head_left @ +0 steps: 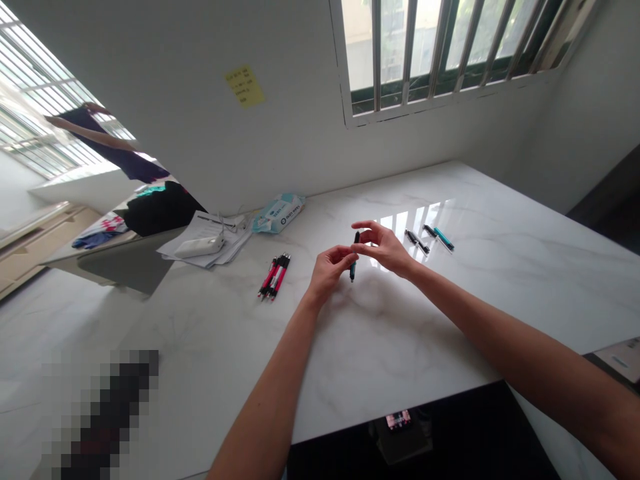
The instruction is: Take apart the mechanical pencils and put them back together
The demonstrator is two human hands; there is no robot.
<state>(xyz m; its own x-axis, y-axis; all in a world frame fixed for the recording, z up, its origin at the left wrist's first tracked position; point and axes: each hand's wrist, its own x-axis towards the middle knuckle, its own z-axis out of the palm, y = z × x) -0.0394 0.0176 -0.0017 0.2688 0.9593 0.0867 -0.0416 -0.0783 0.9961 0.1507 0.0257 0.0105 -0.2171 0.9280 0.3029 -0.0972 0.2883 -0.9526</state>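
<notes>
Your L hand [327,275] has a narrow grip on a teal-and-black pen [353,270], which stands nearly upright just above the white marble table [210,373], mid-table. Your R hand [385,250] is beside it, grip part-open, thumb near the pen's upper half; can't tell if it bears on the pen. Bundle of red-and-black pens [274,277] lies L of your hands, near. To the R: 2 black pens [418,241] and 1 teal pen [444,238], close together. Far edge: wet-wipes pack [277,213], logo + small print, unreadable; papers [205,243] under a white charger-like box [199,247]. Yellow sticky note [245,85] on wall, writing too small. Open room: wide bare marble between hands and near edge
</notes>
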